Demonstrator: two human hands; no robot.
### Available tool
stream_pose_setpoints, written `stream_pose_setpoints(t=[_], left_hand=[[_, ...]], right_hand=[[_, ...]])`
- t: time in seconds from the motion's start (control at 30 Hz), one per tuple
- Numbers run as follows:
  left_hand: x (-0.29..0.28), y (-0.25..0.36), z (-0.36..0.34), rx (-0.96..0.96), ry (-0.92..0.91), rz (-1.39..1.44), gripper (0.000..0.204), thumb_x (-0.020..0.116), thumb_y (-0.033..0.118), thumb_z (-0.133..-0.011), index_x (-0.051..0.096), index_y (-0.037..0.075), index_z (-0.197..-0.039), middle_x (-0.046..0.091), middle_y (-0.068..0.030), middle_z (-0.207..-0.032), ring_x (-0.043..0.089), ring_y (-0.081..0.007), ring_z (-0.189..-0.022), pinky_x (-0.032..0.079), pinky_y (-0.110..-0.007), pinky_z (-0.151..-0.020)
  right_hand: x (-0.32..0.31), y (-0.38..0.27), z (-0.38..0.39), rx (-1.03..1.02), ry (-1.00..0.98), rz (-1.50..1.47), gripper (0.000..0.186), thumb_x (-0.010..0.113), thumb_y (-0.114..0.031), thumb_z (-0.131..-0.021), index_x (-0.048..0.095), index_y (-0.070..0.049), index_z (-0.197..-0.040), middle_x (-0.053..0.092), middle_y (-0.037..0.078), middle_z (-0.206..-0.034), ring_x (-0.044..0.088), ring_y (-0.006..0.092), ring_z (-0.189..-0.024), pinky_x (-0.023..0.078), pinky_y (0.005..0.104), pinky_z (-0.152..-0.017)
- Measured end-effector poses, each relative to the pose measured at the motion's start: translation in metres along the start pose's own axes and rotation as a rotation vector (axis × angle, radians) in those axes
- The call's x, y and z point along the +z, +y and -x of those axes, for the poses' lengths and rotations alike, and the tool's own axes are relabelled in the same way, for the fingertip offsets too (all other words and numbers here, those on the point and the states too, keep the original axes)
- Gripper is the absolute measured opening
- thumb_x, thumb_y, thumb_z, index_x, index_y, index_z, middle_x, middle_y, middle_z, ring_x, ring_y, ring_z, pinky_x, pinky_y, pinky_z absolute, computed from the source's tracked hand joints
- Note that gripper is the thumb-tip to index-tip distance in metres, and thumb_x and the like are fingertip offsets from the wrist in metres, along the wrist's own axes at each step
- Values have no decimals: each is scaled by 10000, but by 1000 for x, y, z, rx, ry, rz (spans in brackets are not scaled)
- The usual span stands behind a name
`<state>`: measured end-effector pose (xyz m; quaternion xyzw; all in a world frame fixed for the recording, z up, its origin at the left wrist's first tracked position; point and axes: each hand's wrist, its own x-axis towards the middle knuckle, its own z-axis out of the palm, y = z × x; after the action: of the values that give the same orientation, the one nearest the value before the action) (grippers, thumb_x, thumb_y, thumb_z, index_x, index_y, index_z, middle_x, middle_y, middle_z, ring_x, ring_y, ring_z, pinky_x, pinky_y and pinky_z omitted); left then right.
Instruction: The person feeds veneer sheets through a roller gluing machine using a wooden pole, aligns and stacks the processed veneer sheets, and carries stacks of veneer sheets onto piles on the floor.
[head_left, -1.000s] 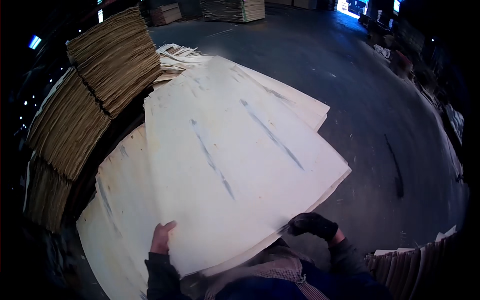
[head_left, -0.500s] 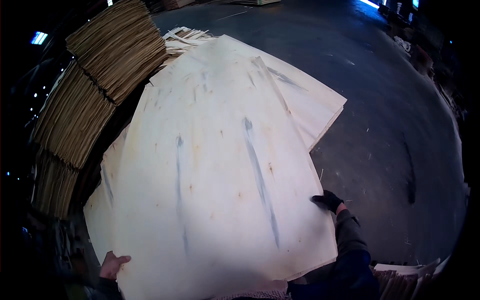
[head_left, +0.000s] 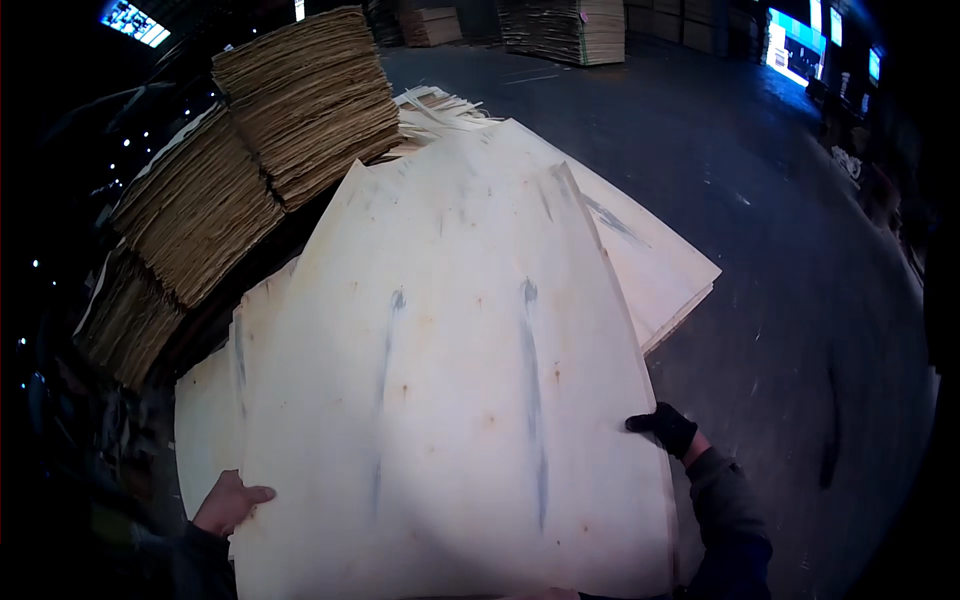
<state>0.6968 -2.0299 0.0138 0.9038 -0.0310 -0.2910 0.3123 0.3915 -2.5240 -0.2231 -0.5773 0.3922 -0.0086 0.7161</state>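
Observation:
A large pale veneer sheet (head_left: 450,380) with two dark blue-grey streaks fills the middle of the head view, lifted and tilted over a low pile of similar sheets (head_left: 660,265). My bare left hand (head_left: 230,503) grips its lower left edge. My right hand (head_left: 662,427), in a black glove, grips its right edge. Both forearms in dark sleeves come in from below.
Tall stacks of thin brownish veneer (head_left: 270,140) stand close on the left and lean over the pile. A dark concrete floor (head_left: 800,260) spreads to the right. More stacks (head_left: 565,25) stand far back, near a bright blue-lit opening (head_left: 795,40).
The top sheet has swung round and risen toward me, its streaks now running lengthwise. My hands have spread apart along its edges, the left hand coming back up into view.

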Motion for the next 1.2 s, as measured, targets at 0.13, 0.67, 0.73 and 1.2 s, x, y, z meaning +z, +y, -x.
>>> stream_pose_setpoints(t=[0.13, 0.67, 0.73, 1.2], left_hand=[[-34, -13, 44, 44, -41, 124, 308, 617, 46, -731, 549, -109, -989, 616, -124, -834, 588, -193, -709, 477, -297, -645], [-123, -207, 195, 415, -136, 242, 349, 568, 188, -758, 566, -97, -960, 612, -121, -795, 538, -133, -691, 441, -277, -649], [-129, -228, 226, 385, -91, 285, 344, 565, 182, -759, 564, -96, -962, 614, -116, -799, 542, -133, -692, 443, -277, -649], [-143, -404, 455, 282, 509, 413, 320, 598, 201, -757, 557, -103, -847, 583, -118, -686, 533, -139, -621, 438, -280, -583]], right_hand=[[41, -74, 71, -44, 23, 43, 295, 732, -141, -699, 628, 19, -925, 641, 80, -792, 608, 150, -659, 498, 283, -619], [247, -83, 258, -302, 123, 353, 291, 684, -97, -673, 626, 48, -919, 634, 88, -796, 602, 184, -683, 497, 298, -645], [259, -89, 272, -324, 53, 379, 289, 689, -97, -661, 628, 44, -905, 631, 83, -783, 601, 182, -680, 495, 298, -640], [436, -92, 357, -699, -352, 491, 269, 633, -136, -627, 618, 19, -847, 597, 65, -681, 572, 198, -589, 474, 300, -578]])
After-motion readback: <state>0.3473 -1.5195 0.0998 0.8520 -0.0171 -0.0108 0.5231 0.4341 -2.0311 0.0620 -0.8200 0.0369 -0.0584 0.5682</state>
